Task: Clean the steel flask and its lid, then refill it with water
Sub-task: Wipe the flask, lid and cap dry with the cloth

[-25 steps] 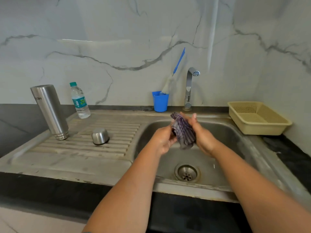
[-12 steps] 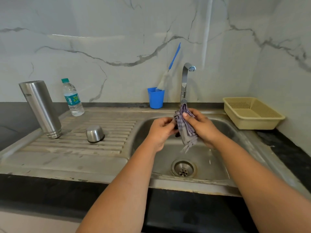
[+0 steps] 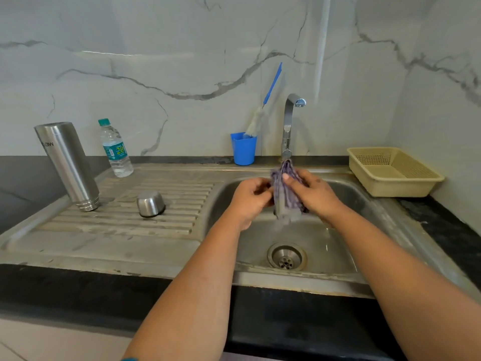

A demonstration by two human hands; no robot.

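Nearest, dark stone bench (image 3: 65, 290) edging the worn steel sink (image 3: 307, 282), round drain (image 3: 286, 256) in its basin. Above the basin, both hands bunched round a purple checked cloth (image 3: 287, 196): left hand (image 3: 250, 201) with fingers curled against the cloth's left side, right hand (image 3: 316, 195) gripping it, thumb across the front. On the ribbed draining board, rounded steel lid (image 3: 151, 204) mouth-down, apart from the tall steel flask (image 3: 69, 165) standing upside down further left. Behind, clear plastic water bottle (image 3: 115, 149), blue plastic cup (image 3: 243, 148) holding a blue-handled bottle brush (image 3: 270, 92), chrome tap (image 3: 289, 123), beige perforated plastic basket (image 3: 393, 173) at right.
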